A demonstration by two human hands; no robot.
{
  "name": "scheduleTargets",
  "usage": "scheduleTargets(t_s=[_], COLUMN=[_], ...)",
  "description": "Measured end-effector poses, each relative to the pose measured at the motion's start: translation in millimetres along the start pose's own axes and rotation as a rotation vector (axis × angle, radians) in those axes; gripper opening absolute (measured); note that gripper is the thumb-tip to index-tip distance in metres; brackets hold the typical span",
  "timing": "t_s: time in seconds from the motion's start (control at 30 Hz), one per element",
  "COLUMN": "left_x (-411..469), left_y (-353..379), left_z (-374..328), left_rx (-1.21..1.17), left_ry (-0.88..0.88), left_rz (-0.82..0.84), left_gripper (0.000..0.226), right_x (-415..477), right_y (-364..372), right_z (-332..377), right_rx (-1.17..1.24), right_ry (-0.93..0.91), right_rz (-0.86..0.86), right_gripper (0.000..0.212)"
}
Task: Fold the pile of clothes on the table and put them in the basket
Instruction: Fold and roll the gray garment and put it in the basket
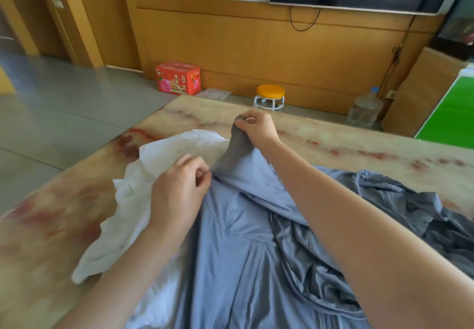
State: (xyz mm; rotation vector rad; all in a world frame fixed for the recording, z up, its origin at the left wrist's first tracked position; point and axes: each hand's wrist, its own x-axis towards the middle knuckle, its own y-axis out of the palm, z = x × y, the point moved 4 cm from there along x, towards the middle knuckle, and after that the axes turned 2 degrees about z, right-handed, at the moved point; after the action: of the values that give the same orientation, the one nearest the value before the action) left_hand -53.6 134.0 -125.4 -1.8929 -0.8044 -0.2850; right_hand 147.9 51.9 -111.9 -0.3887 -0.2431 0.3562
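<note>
A pale blue garment (238, 246) lies spread on the marble table (359, 146), running toward me. My right hand (256, 126) pinches a grey fabric end (236, 149) and holds it lifted above the blue cloth. My left hand (179, 187) has its fingers curled, pinching the blue garment's edge beside a crumpled white garment (159, 164) on the left. A dark grey garment (384, 216) lies bunched on the right, partly under my right forearm. No basket is in view.
Beyond the table's far edge the floor holds a red fruit box (177, 78), an orange-topped stool (269, 96) and a water jug (365, 108). A green board (451, 108) stands at the right. A wood-panelled wall and a screen are behind.
</note>
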Motion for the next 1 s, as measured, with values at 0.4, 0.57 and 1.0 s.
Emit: scheduleTargets(t_s=[0.4,0.57,1.0], left_x=[-16.9,-14.2,-18.9], left_y=[37.3,60.7,63.8], left_z=[12.8,16.4,23.0], left_rx=[0.131,0.155,0.220], left_ry=[0.297,0.343,0.333], left_rz=[0.216,0.310,0.332], left_gripper=[0.040,0.046,0.030], right_x=[-21.4,-28.0,-33.0], right_y=[-3.4,-7.4,-3.1], right_z=[-37.9,-65.8,-48.4], right_rx=[-0.099,-0.431,-0.476], right_ry=[-0.006,0.108,-0.123], right_rz=[-0.018,0.236,0.071], right_gripper=[0.018,0.026,0.028])
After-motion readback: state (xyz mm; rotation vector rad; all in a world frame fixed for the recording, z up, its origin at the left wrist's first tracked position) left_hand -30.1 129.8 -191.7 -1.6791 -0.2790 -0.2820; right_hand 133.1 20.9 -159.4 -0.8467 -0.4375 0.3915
